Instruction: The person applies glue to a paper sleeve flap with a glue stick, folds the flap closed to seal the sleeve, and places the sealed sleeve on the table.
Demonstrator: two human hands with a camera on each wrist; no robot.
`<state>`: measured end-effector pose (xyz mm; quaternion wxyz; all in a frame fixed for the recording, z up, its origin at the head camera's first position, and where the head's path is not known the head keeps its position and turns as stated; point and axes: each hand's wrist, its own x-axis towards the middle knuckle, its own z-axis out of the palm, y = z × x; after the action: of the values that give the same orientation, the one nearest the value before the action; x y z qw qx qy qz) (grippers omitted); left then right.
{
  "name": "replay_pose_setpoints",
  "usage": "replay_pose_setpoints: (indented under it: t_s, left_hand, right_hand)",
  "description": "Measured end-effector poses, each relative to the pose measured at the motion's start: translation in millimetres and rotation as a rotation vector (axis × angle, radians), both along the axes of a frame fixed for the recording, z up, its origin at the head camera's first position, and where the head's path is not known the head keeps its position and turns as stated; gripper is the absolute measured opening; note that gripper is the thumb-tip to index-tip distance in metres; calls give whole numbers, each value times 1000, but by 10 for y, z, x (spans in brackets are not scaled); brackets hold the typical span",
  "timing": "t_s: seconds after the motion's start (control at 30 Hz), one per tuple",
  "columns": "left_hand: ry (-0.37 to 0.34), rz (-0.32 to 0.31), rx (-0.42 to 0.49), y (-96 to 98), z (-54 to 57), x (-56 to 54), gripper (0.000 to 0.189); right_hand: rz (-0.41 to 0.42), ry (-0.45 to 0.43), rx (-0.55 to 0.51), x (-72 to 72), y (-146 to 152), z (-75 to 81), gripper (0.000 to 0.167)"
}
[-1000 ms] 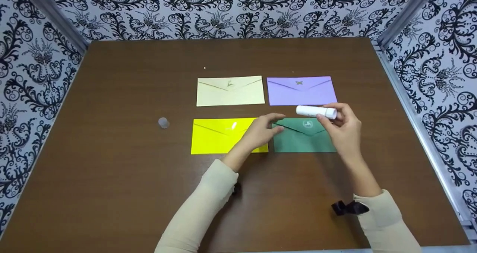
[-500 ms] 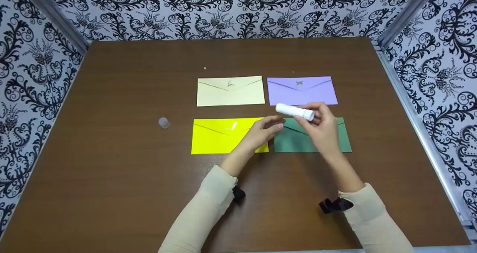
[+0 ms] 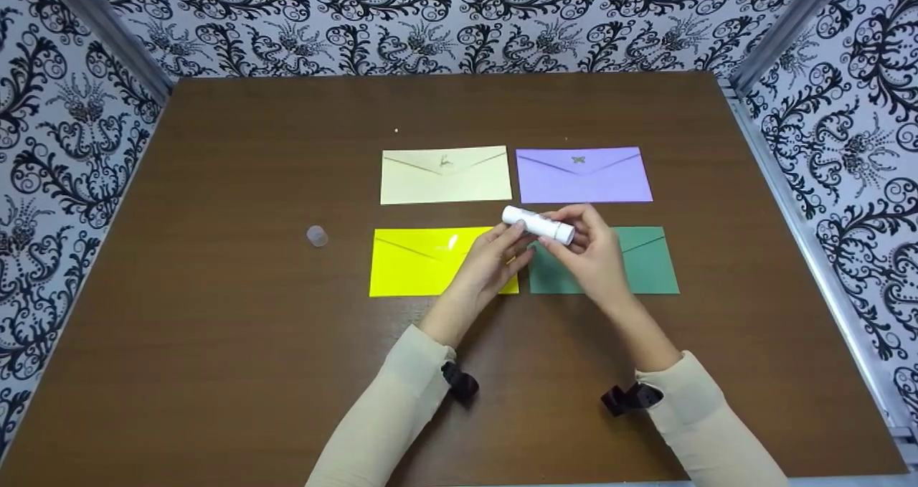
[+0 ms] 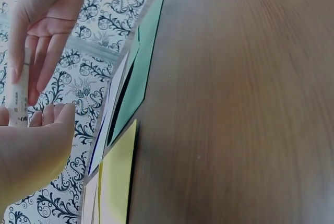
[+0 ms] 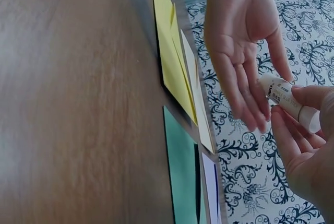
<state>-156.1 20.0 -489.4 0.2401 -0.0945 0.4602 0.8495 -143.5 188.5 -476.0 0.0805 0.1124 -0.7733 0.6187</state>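
Observation:
A white glue stick (image 3: 538,225) is held level between both hands, above the gap between the yellow and green envelopes. My right hand (image 3: 592,257) pinches its right end between thumb and fingers. At the other end, my left hand (image 3: 477,268) has its thumb on the glue stick and its fingers beneath. Printed lettering shows on the barrel of the glue stick (image 5: 282,94) in the right wrist view. Below the hands lie the yellow envelope (image 3: 405,272) and the green envelope (image 3: 649,265), each partly covered.
Behind them lie a cream envelope (image 3: 445,186) and a purple envelope (image 3: 584,186). A small translucent round piece (image 3: 317,236) sits on the brown table (image 3: 215,329) at the left. Black-and-white patterned panels (image 3: 459,24) stand around the table.
My right hand has carried the glue stick leftward and slightly toward me, to my left hand. The left thumb has come onto its end. The envelopes have stayed put.

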Motion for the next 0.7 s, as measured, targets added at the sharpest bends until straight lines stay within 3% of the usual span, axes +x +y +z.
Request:
replay_pose_setpoints:
  t_s: [0.27,0.5,0.7]
  left_hand:
    - [12,61,126,-60,20,-6,45]
    - [25,74,173,-116,12,-21,44]
    - [49,86,161,-122,20,-25,44]
  right_hand:
    - [38,-79,-63,-7,6,-49,31]
    - [99,-332,-212,-22,54,-42,32]
    - [166,-489,-221,-16,98,-39,37]
